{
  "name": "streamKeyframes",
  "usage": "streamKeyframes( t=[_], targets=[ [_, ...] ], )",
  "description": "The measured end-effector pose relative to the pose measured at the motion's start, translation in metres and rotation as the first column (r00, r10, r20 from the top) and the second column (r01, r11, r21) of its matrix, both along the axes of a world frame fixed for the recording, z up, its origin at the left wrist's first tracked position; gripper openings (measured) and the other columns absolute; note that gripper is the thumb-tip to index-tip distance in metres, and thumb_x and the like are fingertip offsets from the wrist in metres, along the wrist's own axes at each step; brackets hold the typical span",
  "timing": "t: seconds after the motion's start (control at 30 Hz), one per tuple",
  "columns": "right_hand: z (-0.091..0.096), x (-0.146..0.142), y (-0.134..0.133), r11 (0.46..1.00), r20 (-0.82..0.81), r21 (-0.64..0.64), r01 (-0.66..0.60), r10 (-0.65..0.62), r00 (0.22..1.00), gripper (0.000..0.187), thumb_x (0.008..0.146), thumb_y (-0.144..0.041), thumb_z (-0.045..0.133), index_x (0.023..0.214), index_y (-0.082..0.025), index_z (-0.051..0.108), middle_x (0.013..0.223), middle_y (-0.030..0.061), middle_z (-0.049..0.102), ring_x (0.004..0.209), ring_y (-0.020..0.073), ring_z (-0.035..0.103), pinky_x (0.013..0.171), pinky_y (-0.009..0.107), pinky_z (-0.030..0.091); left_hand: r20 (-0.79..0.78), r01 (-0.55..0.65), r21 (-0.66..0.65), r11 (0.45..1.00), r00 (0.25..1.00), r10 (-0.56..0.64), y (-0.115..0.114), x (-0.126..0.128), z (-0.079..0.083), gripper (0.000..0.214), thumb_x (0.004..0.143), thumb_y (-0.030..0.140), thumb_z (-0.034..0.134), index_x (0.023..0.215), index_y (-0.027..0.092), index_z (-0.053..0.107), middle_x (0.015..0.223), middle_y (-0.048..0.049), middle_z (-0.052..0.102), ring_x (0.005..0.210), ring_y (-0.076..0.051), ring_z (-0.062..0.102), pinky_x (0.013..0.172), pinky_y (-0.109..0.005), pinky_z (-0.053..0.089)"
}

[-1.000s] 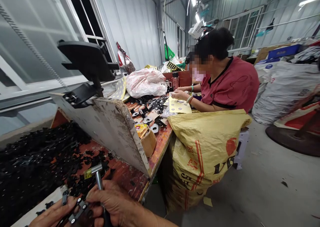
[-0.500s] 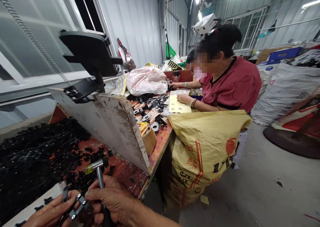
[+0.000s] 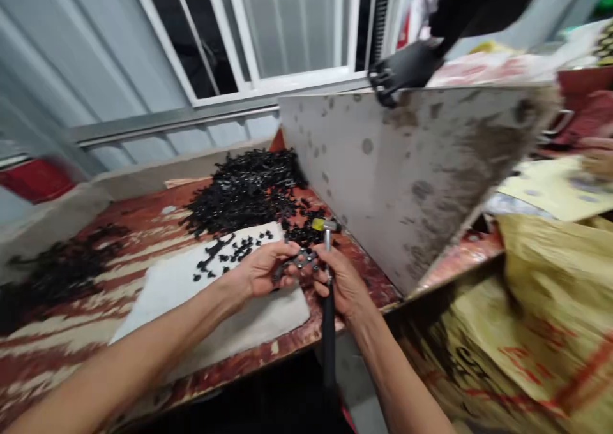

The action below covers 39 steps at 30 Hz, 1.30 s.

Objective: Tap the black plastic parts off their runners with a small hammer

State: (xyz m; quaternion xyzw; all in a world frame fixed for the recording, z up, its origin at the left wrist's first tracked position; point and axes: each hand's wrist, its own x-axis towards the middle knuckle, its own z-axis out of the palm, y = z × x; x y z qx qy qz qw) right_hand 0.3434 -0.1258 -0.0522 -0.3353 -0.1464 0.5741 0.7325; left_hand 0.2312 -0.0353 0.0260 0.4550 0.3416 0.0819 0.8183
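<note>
My left hand pinches a small black jointed part with round silvery pins. On its other side, my right hand has fingertips at the same part. Against that palm it also grips a two-faced hammer, its yellow-and-black head up and its black handle hanging down past the table edge. Both hands are over the right side of a white cloth-like sheet. Several little black pieces stand on the sheet, left of the fingers. Exact details of the held part are blurred.
A large heap of black parts lies behind the sheet, with another dark heap at left. A stained upright board closes off the right side, carrying a black holder. Beyond it are a yellow sack and a co-worker's hand.
My view has swung left and down from the co-worker to the table. Both hands now appear near the middle, still holding the black part and hammer.
</note>
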Motion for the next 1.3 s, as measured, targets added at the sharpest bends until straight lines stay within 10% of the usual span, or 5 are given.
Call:
streamKeyframes(
  t=[0.3,0.43,0.77,1.07,1.3],
  targets=[
    [0.005,-0.003,-0.005,0.998,0.033,0.061,0.017,-0.019,0.999,0.02,0.082,-0.026,0.069,0.09,-0.016,0.054,0.061,-0.0081,0.049,0.039,0.0028,0.038,0.031,0.013,0.031,-0.071,-0.116,-0.016,0.993,0.991,0.114,-0.007,-0.004,0.005,0.01,0.077,0.005,0.05,0.072,0.013,0.053,0.054,0.0023,0.053,0.036,-0.005,0.044,0.032,-0.014,0.036],
    [0.01,-0.005,-0.004,0.997,0.041,0.061,0.057,-0.06,0.997,0.041,0.059,-0.027,0.083,0.085,-0.02,0.052,0.06,-0.0072,0.055,0.037,0.0033,0.038,0.027,0.012,0.032,-0.023,-0.024,-0.085,0.996,0.999,0.022,0.0,0.0,-0.003,0.008,0.078,0.013,0.057,0.071,0.011,0.055,0.056,0.0007,0.054,0.036,-0.004,0.043,0.031,-0.015,0.035],
    [0.015,-0.007,-0.007,0.993,0.046,-0.064,0.101,-0.098,0.994,0.038,0.051,-0.02,0.086,0.078,-0.02,0.059,0.055,-0.0075,0.054,0.036,0.0041,0.039,0.024,0.012,0.033,-0.025,0.115,0.023,0.993,0.993,-0.115,0.002,0.001,-0.009,0.017,0.08,0.009,0.059,0.064,0.013,0.054,0.052,0.0032,0.053,0.036,-0.006,0.047,0.032,-0.016,0.038],
    [0.023,-0.011,-0.004,0.975,0.114,-0.209,0.076,-0.053,0.992,0.034,0.05,-0.028,0.086,0.072,-0.018,0.062,0.061,-0.0037,0.051,0.037,0.0033,0.038,0.026,0.012,0.032,-0.007,-0.196,0.163,0.967,0.98,0.199,0.038,-0.105,0.019,0.014,0.074,0.015,0.068,0.076,0.015,0.054,0.066,0.002,0.058,0.04,-0.004,0.048,0.033,-0.016,0.036],
    [0.026,-0.014,-0.001,0.93,0.164,-0.347,0.119,-0.065,0.984,0.042,0.038,-0.024,0.09,0.07,-0.018,0.063,0.063,-0.0028,0.051,0.038,0.0033,0.037,0.026,0.014,0.033,-0.2,-0.353,0.029,0.935,0.915,0.352,0.034,-0.158,-0.015,0.017,0.068,0.014,0.072,0.07,0.012,0.055,0.062,0.001,0.058,0.034,-0.001,0.039,0.03,-0.012,0.022]
  ],
)
